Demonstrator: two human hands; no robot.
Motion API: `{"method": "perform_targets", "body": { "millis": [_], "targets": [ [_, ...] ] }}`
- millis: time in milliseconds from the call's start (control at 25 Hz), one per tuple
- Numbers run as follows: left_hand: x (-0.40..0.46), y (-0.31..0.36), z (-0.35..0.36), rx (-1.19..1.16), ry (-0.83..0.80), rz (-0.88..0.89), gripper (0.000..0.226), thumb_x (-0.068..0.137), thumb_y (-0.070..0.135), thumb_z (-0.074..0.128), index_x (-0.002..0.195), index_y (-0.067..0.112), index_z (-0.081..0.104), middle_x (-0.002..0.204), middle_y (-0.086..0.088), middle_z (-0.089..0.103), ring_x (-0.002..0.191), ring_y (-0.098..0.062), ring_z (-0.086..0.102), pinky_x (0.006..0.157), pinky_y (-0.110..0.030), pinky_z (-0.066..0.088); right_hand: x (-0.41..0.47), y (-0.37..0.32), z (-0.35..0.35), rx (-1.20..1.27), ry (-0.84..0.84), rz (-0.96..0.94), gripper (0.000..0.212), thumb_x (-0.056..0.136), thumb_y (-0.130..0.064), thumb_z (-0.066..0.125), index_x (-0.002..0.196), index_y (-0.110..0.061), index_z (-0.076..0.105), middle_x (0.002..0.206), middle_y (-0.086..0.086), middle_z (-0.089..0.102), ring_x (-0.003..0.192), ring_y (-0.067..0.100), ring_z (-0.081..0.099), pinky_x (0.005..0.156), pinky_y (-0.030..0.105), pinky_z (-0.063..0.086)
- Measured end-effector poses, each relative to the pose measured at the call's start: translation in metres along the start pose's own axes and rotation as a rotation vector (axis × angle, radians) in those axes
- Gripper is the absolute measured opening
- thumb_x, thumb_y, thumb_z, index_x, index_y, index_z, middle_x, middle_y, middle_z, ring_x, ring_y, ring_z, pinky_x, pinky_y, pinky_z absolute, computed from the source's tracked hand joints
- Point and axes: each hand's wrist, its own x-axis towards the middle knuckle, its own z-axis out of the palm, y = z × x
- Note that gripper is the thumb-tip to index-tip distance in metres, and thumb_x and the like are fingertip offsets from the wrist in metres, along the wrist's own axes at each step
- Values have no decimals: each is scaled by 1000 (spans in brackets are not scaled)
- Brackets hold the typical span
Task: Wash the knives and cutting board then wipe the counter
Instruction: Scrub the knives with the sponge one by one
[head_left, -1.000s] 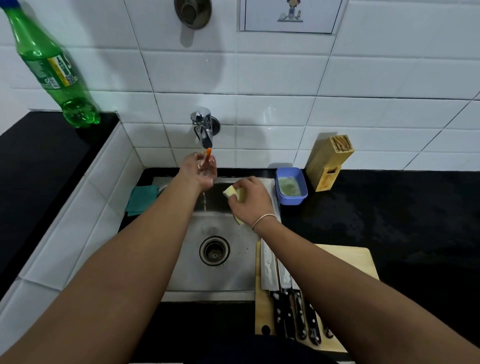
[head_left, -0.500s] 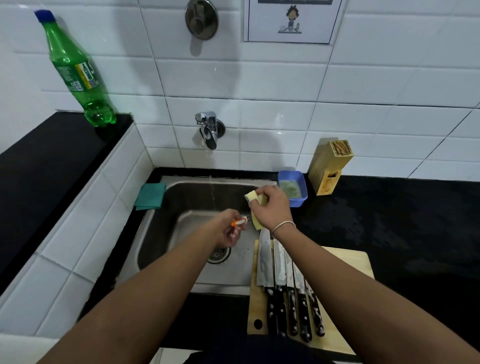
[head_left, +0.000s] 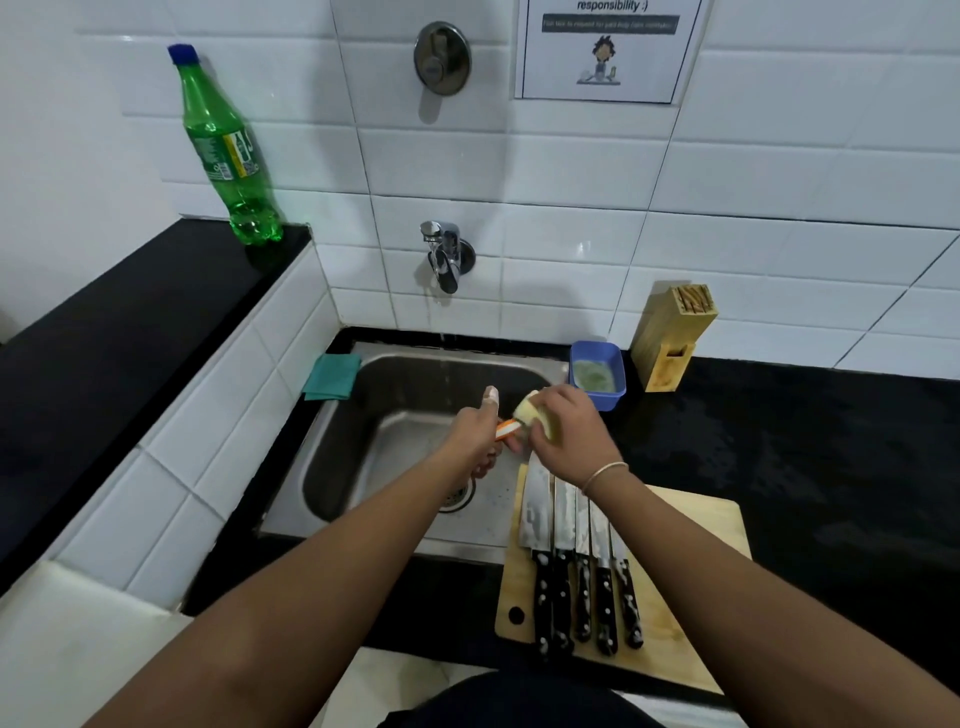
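Over the steel sink (head_left: 332, 467), my left hand (head_left: 475, 434) grips a small knife with an orange and white handle (head_left: 506, 430); its blade is hidden. My right hand (head_left: 566, 434) holds a yellow sponge (head_left: 530, 410) pressed against that knife. Several black-handled knives (head_left: 582, 571) lie side by side on the wooden cutting board (head_left: 691, 530), just right of the sink on the black counter (head_left: 831, 441).
A thin stream of water falls from the wall tap (head_left: 445, 260). A blue tub of soapy liquid (head_left: 597, 374) and a wooden knife block (head_left: 672, 338) stand behind the board. A teal cloth (head_left: 332, 376) lies at the sink's back left corner. A green bottle (head_left: 228, 150) stands on the left ledge.
My left hand brought the orange-handled knife down from under the tap to the sink's right side. My right hand moved the sponge onto it.
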Motion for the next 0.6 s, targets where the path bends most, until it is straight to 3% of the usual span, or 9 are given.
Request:
{"method": "perform_targets", "body": {
  "millis": [120,240,400,520,600],
  "targets": [
    [-5,1,1,10,1,31,81,102,63,19,72,3,65,43,1,38,34,-10,31,39,-17,24,-2,-14,-2,7,86,16,27,82,-11,69,109,-4,67,112,10,60,110,25,52,99,37,44],
    [-9,4,-5,-17,-15,47,72,100,67,19,64,14,51,47,1,40,37,-10,32,40,-18,24,-11,-21,-2,-50,43,-296,30,78,-10,71,107,-3,68,111,14,62,106,28,55,95,36,46],
    [-12,5,-12,2,-74,61,86,99,70,15,68,6,63,43,1,35,35,-10,28,40,-18,22,-6,-22,-11,-59,84,-201,27,79,-9,70,105,-1,69,110,16,63,104,31,57,92,46,50],
    [-13,9,-16,-52,-55,-1,72,98,71,16,66,14,47,43,2,37,35,-10,31,40,-18,23,-12,-33,-3,-116,-25,-471,32,78,-9,66,109,-1,67,113,18,61,103,32,56,92,40,48],
    [-13,8,-22,-50,-89,9,78,98,70,14,67,13,55,46,1,35,36,-10,29,41,-18,22,-10,-23,-11,-128,-17,-461,31,77,-6,68,108,-1,67,113,19,61,104,33,57,91,44,49]
  ]
}}
